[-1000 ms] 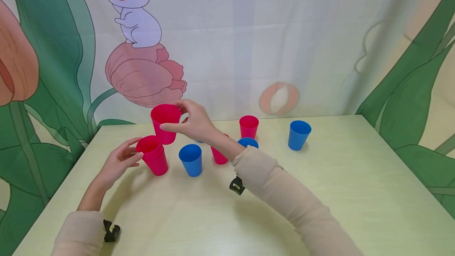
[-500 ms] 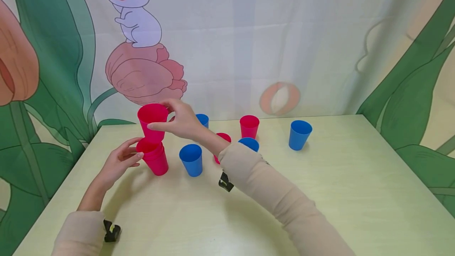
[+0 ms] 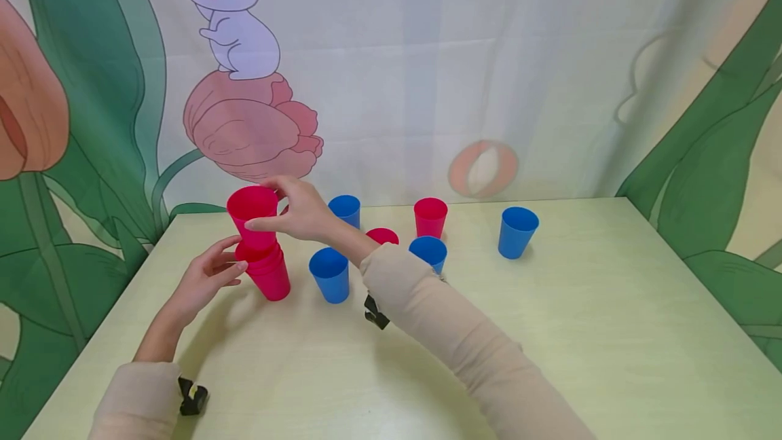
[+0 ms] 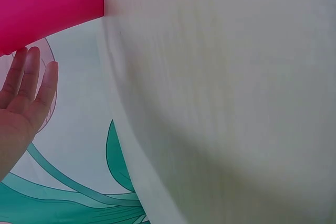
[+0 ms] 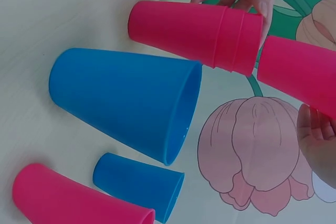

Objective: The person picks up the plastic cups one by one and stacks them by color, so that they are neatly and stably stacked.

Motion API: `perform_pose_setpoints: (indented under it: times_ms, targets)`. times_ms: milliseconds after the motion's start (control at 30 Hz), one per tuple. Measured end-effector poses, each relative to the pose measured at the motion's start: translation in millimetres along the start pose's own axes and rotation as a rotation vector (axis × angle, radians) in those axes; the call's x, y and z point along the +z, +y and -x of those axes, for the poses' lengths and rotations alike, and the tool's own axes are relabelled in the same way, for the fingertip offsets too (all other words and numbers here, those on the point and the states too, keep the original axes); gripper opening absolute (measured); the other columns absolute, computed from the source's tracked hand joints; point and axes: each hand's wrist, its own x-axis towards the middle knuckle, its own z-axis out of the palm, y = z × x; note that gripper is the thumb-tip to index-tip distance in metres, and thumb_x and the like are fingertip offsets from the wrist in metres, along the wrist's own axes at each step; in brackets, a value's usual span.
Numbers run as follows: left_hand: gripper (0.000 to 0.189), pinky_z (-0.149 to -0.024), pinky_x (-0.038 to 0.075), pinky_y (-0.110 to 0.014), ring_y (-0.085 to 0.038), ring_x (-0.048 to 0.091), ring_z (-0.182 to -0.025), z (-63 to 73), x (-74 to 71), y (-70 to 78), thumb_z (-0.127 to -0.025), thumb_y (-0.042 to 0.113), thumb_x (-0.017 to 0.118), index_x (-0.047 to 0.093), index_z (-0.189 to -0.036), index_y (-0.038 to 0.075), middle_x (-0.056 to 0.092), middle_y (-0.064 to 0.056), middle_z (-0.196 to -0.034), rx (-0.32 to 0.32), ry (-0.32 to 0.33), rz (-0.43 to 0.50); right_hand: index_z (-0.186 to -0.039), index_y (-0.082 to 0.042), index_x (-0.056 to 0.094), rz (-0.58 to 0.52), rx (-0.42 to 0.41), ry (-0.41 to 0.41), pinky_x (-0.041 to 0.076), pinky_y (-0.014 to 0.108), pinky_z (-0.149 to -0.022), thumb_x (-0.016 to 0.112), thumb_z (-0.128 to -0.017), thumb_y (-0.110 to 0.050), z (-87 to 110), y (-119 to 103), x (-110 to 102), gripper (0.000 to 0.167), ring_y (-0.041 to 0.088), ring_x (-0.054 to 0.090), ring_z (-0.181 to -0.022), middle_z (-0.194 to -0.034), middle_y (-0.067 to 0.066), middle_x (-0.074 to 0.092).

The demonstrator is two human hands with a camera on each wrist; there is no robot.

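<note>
My right hand (image 3: pixel 299 212) pinches a pinkish-red plastic cup (image 3: pixel 255 223) between thumb and fingers, mouth up. Directly below it leans a stack of nested red cups (image 3: pixel 273 280), tilted a little to the left at the top. In the right wrist view the held cup's (image 5: pixel 302 72) base is right at the stack's (image 5: pixel 178 27) mouth. My left hand (image 3: pixel 204 277) holds that stack near its rim, thumb on the near side and fingers behind. Left fingers (image 4: pixel 32 74) meet the red side of a cup in the left wrist view.
Right of the stack, a blue cup (image 3: pixel 331 278) stands on the pale table (image 3: pixel 580 331). Another blue cup (image 3: pixel 345 210), two red cups, one at the back (image 3: pixel 430 217), and a blue cup (image 3: pixel 430 250) stand behind the right forearm. One blue cup (image 3: pixel 518 233) sits farther right. A printed curtain hangs behind.
My right hand has carried its red cup leftward, then slightly down, from beside the stack to over its mouth. The left hand and stack stay put.
</note>
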Motion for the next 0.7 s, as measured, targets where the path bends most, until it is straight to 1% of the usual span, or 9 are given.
perform_pose_setpoints:
  times_ms: [133,300,400,567,700]
  targets:
    - [0.062,-0.078,0.051,-0.030,0.001,0.053,-0.093,0.2,-0.1,0.0,-0.092,0.026,0.054,0.024,-0.142,0.005,0.044,-0.025,-0.127,-0.002,-0.002,-0.002,-0.127,-0.008,0.046,0.013,0.007,-0.026,0.048,0.014,-0.066,0.075,-0.073,-0.023,-2.4,3,1,0.063,0.006,0.050,-0.093,-0.109,0.001,0.055]
    - [0.063,-0.079,0.051,-0.033,0.001,0.052,-0.093,0.9,-0.7,0.9,-0.092,0.026,0.054,0.023,-0.143,0.005,0.043,-0.025,-0.128,-0.011,-0.005,-0.006,-0.125,-0.008,0.046,0.053,0.028,-0.098,0.048,0.014,-0.065,0.075,-0.074,-0.025,-4.8,6,3,0.061,0.007,0.049,-0.095,-0.110,0.000,0.054]
    - [0.062,-0.078,0.051,-0.033,0.001,0.052,-0.092,0.6,-0.9,1.3,-0.092,0.025,0.053,0.023,-0.142,0.004,0.043,-0.026,-0.127,-0.012,-0.008,-0.002,-0.127,-0.008,0.045,0.088,0.055,-0.136,0.047,0.013,-0.065,0.075,-0.074,-0.026,-5.0,6,6,0.063,0.007,0.048,-0.096,-0.112,0.000,0.054]
    - [0.062,-0.077,0.051,-0.031,0.003,0.052,-0.091,0.3,-1.1,2.0,-0.092,0.024,0.054,0.023,-0.142,0.004,0.043,-0.026,-0.127,-0.007,-0.013,-0.005,-0.128,-0.008,0.044,0.136,0.108,-0.170,0.045,0.012,-0.066,0.076,-0.073,-0.027,-4.8,7,10,0.066,0.007,0.047,-0.097,-0.115,0.000,0.052]
    - [0.062,-0.078,0.051,-0.034,0.002,0.053,-0.092,0.4,-1.3,2.1,-0.092,0.023,0.055,0.025,-0.142,0.004,0.043,-0.026,-0.127,-0.002,-0.015,-0.005,-0.129,-0.009,0.044,0.166,0.128,-0.199,0.045,0.011,-0.066,0.076,-0.073,-0.028,-5.2,11,13,0.067,0.007,0.047,-0.099,-0.117,0.000,0.052]
